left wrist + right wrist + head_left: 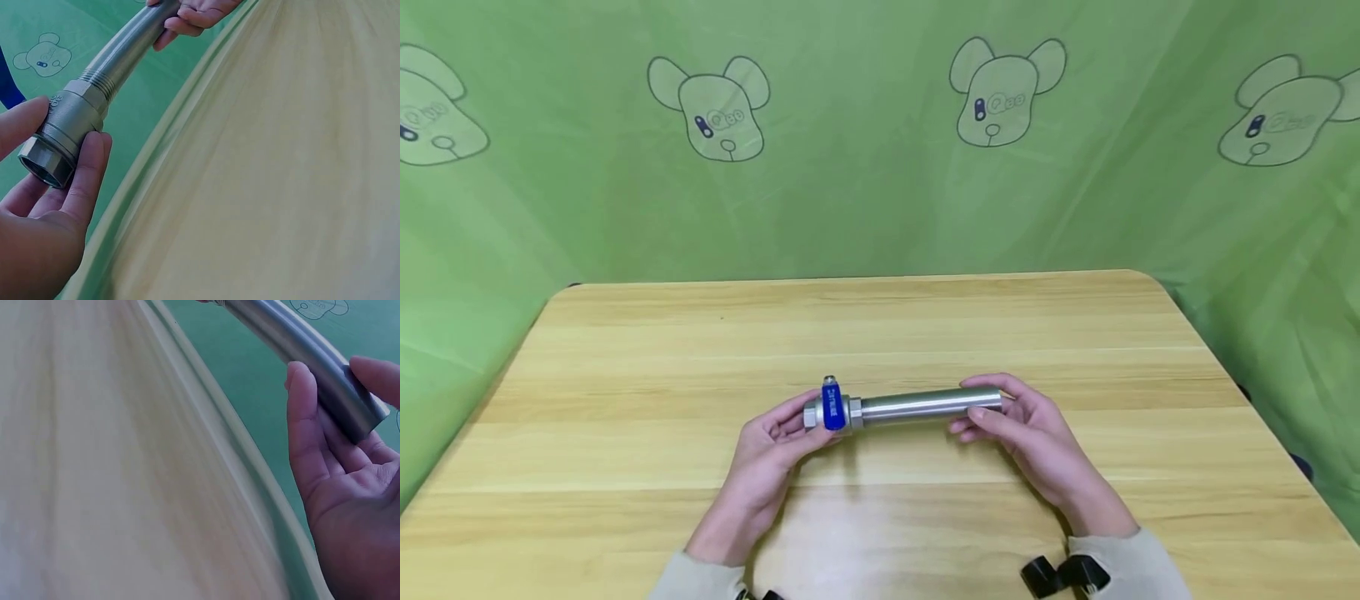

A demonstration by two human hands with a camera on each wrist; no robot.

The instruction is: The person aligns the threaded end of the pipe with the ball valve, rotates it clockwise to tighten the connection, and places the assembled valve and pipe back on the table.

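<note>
A ball valve [854, 412] of silvery metal with a blue lever handle [832, 405] is joined to a straight metal pipe [917, 406]. My left hand [767, 467] grips the valve, thumb on the near side and fingers on the far side. In the left wrist view, the valve's open hex end [47, 161] faces the palm, and screw threads [97, 81] show where the pipe meets the valve. The pipe's plain end lies between the thumb and fingers of my right hand [1037, 442]. Both hands hold the piece level above the table.
The wooden table [880, 333] spreads under both hands. Behind it hangs a green cloth [865, 192] printed with mouse-like heads, which also runs down both sides. Black straps with small devices [1063, 575] sit at the cuffs.
</note>
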